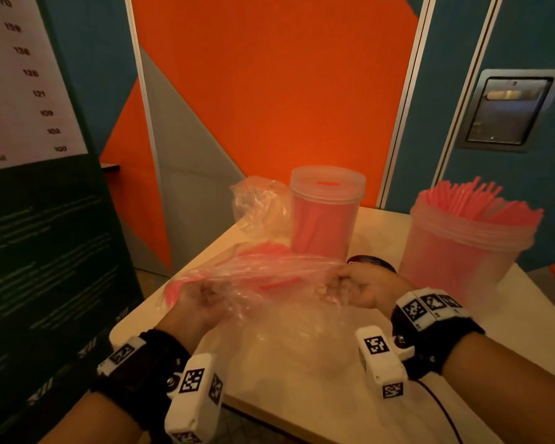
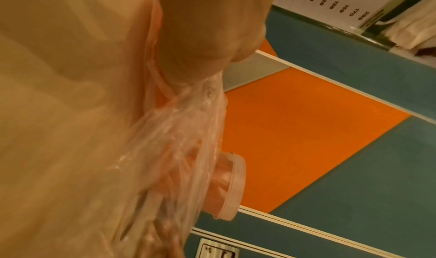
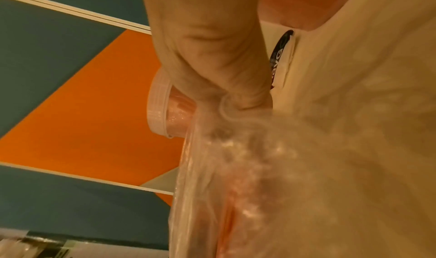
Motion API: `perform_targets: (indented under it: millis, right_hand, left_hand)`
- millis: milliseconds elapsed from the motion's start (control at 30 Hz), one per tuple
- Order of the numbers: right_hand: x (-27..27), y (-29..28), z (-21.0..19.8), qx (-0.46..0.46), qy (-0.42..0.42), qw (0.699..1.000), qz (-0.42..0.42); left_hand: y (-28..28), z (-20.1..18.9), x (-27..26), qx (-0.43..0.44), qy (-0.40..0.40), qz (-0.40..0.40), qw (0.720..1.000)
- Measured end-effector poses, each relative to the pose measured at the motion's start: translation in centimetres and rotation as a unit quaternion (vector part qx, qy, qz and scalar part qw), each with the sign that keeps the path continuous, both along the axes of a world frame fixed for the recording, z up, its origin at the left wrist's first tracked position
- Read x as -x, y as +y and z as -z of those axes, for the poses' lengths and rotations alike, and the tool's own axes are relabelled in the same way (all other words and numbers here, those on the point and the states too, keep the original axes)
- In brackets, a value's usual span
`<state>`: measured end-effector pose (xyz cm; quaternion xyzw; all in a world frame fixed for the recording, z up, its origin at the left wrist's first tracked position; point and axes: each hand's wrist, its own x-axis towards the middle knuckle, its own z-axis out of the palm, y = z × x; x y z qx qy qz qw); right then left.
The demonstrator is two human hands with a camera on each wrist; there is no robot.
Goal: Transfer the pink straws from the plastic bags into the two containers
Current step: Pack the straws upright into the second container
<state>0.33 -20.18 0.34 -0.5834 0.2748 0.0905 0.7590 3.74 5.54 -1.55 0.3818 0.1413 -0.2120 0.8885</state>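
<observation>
Clearly we are well into it. Our left hand and right hand each pinch an end of a clear plastic bag, stretched between them just above the table; pink straws lie inside it, some poking out past the left grip. Beyond the right grip, the open container is packed with straws. Beyond the bag's middle, the lidded container looks filled too, with a crumpled bag beside it, seemingly emptied. We judge this bag's straws are what remains.
</observation>
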Motion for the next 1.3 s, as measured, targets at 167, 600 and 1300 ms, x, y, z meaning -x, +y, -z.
perform_targets:
  millis: [167,600,1300]
  right_hand:
    - [0.5,-0.5,-0.9,-0.070,-0.020,0.997,-0.020]
    - [1.8,-0.4,-0.9,0.210,0.055,0.964,-0.152]
    - [3.8,1.4,-2.2,0.594,-0.342,0.724,-0.072]
  left_hand:
    - [0.8,-0.8,0.3,0.014,0.016,0.086,0.996]
    - [2.6,2.8,-3.7,-0.146,-0.134,0.141,0.970]
    - [4.6,2.5,-4.3,-0.646,-0.635,0.022,0.424]
